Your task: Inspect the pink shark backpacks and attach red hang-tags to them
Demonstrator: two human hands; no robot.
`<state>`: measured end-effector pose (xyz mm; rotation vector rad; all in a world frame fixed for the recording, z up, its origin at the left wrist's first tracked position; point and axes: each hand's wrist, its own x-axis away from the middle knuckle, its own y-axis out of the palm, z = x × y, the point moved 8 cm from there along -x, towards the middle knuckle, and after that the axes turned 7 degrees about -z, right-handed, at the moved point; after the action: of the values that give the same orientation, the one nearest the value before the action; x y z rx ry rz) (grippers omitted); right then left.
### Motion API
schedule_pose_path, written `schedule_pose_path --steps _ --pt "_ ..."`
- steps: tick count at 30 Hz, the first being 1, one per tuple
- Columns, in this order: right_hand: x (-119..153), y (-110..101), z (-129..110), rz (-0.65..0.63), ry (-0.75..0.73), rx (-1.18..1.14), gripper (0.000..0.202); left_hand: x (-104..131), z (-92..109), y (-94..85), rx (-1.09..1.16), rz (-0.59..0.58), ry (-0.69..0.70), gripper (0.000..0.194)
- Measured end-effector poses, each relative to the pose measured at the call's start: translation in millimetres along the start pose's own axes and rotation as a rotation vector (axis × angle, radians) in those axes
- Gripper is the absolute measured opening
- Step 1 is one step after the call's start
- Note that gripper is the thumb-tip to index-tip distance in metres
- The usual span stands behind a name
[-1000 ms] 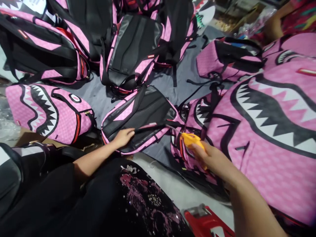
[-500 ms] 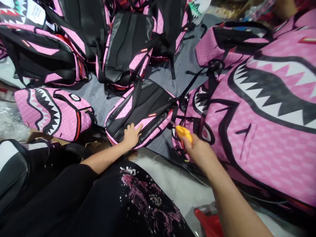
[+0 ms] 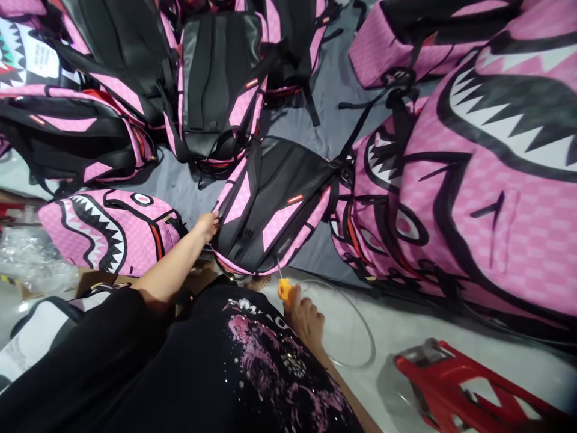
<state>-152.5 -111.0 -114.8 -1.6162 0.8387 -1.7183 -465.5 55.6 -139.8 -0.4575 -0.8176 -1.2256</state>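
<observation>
A black and pink backpack [image 3: 274, 204] lies back side up on the grey cloth, with its straps showing. My left hand [image 3: 208, 227] grips its left edge, fingers closed on the pink and black side. My right hand [image 3: 304, 313] is closed round a yellow-orange tool [image 3: 285, 291] just below the backpack's near edge. A thin metal tip points up from the tool at the bottom rim of the backpack; whether it touches cannot be made out.
Several pink shark-mouth bags [image 3: 518, 228] crowd the right side. Another pink shark bag [image 3: 135, 231] lies at left, near clear plastic wrap [image 3: 31, 246]. More backpacks [image 3: 220, 78] fill the back. A red object [image 3: 469, 385] stands on the floor at lower right.
My left hand has moved from the backpack's face to its left edge. My right hand has brought the yellow tool down and left, below the backpack. The view has shifted.
</observation>
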Motion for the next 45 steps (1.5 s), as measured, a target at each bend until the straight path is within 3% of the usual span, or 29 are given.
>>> schedule_pose_path --steps 4,9,15,23,28,32,36,38,40,42,45 --pt "-44.5 -8.4 -18.9 0.099 0.098 -0.101 0.058 -6.6 -20.1 24.9 0.176 -0.173 -0.156 0.024" --pt "-66.1 -10.7 -12.8 0.168 0.082 -0.101 0.054 -12.8 -30.5 54.3 0.359 -0.386 -0.205 0.050" --pt "-66.9 -11.2 -0.2 0.032 0.140 -0.129 0.033 -13.6 -30.7 65.6 0.629 -0.707 -0.196 0.069" --pt "-44.7 -11.7 -0.3 -0.009 0.138 -0.155 0.045 -10.7 -27.2 70.6 0.596 -0.924 -0.087 0.088" --pt "-27.9 -4.7 14.5 0.032 0.153 -0.225 0.047 -9.9 -34.6 80.3 0.551 -0.891 -0.150 0.090" --pt "26.0 16.6 22.0 0.010 0.095 -0.397 0.051 -8.0 -36.1 85.3 0.564 -0.884 -0.157 0.090" --pt "59.1 26.4 -10.5 -0.214 -0.115 -0.513 0.052 -8.2 -38.1 91.0 0.561 -0.873 -0.178 0.086" --pt "54.3 21.0 -29.3 -0.293 -0.186 -0.462 0.049 -8.0 -36.6 94.3 0.538 -0.868 -0.179 0.082" --pt "40.9 15.8 -34.8 -0.318 -0.142 -0.384 0.044 -5.4 -33.2 95.1 0.468 -0.857 -0.152 0.078" --pt "29.1 15.7 -29.0 -0.334 -0.025 -0.343 0.041 -1.3 -30.9 86.8 0.262 -0.755 -0.062 0.072" --pt "23.3 23.0 -21.4 -0.378 0.060 -0.374 0.041 17.3 -25.1 59.8 -0.209 -0.399 0.182 0.061"
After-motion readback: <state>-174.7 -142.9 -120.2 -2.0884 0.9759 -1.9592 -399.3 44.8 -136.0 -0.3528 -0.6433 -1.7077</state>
